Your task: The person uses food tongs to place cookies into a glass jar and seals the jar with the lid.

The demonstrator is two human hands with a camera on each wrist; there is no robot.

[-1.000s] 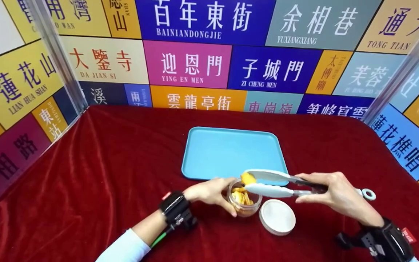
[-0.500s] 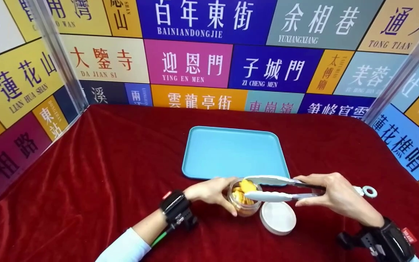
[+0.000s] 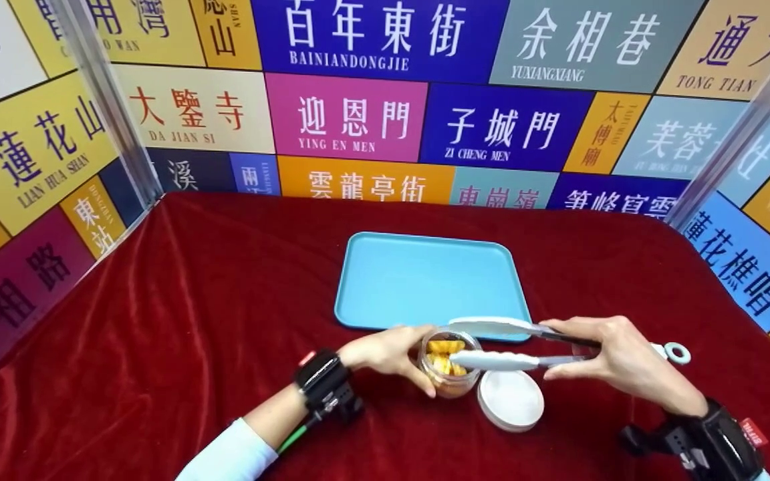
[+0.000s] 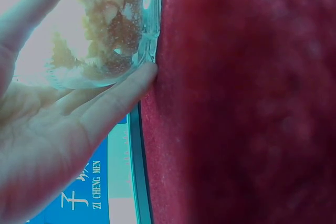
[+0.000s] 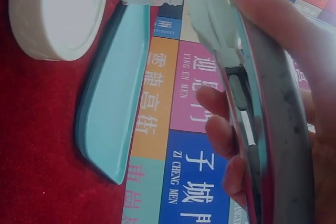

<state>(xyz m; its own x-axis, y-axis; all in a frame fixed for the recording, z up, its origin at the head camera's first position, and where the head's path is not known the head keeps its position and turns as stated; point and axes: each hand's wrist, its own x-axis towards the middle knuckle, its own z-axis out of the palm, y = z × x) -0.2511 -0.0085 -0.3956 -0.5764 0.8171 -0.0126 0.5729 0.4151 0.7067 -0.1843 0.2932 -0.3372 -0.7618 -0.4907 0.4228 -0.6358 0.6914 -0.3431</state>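
My left hand [image 3: 388,354] grips a clear jar [image 3: 450,386] from its left side, thumb in front and fingers behind. Inside the jar lie several yellow, ridged snack pieces [image 3: 444,364]. In my right hand [image 3: 615,357] is a pair of tongs [image 3: 495,361] with pale heads, held around the middle of its arms. The tong heads are spread apart above the jar's mouth, with nothing seen between them. In the left wrist view, fingers [image 4: 113,106] lie along the wall of the jar [image 4: 149,19]. The right wrist view shows the tongs [image 5: 278,108] close up.
A white round lid [image 3: 510,399] lies right beside the jar on the red cloth [image 3: 224,300]. Behind the jar sits a blue tray [image 3: 428,280], its front edge close to the jar and tongs. Printed panels [image 3: 351,117] stand at the back and sides.
The tongs have lowered slightly toward the jar and spread. A yellow piece that was between their heads now lies in the jar. My left hand and the jar stay put.
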